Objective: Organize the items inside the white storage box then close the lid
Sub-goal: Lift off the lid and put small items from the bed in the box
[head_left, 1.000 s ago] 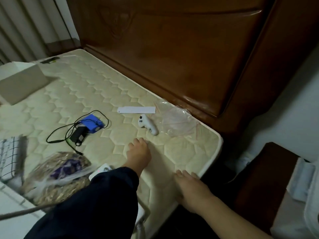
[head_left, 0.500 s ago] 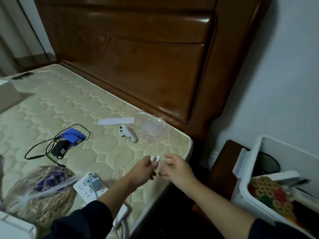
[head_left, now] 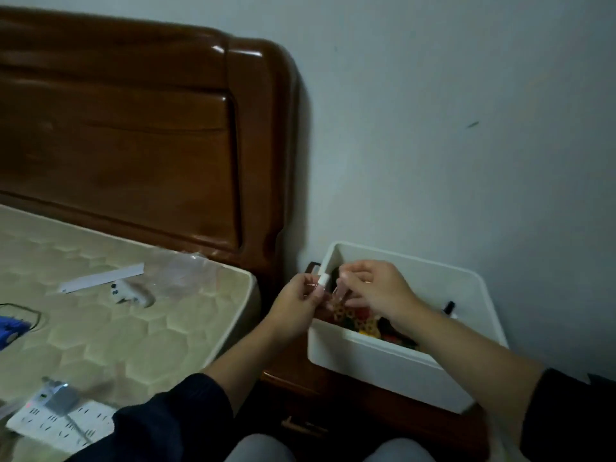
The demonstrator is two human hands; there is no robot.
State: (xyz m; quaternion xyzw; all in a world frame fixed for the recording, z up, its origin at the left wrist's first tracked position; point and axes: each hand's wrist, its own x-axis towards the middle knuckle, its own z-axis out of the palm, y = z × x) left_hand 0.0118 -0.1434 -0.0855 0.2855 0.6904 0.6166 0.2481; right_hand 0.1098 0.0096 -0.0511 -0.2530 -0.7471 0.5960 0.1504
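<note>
Pale wall [head_left: 450, 128] fills the background behind one white storage box [head_left: 383, 365], which stands open-topped on a dark wooden bedside cabinet [head_left: 333, 405] just right of the glossy wooden headboard [head_left: 140, 128]. No lid shows anywhere in view. Inside the box lies a cluster of colourful ring-shaped pieces [head_left: 358, 320] in yellow, orange and red, too many and too blurred to count, and one dark object with a black cap [head_left: 449, 308] near the box's far right wall.

Two hands hover over the box's left end. The left hand [head_left: 296, 305] pinches one small white item [head_left: 323, 281] between thumb and fingers just above the box's left rim. The right hand [head_left: 376, 288] has its fingers curled, pinching something thin and pinkish next to that white item; what it is cannot be made out. Both dark sleeves are cut off by the lower edge.

Left of the box, on the quilted mattress [head_left: 116, 328], lie one white paper strip [head_left: 100, 278], one small white controller [head_left: 130, 291], one clear plastic bag [head_left: 190, 271] nearest the box, and one white power strip [head_left: 63, 425] with a grey plug seated in it, blurred. A blue object [head_left: 10, 330] with a black cable is cut off at the left edge.
</note>
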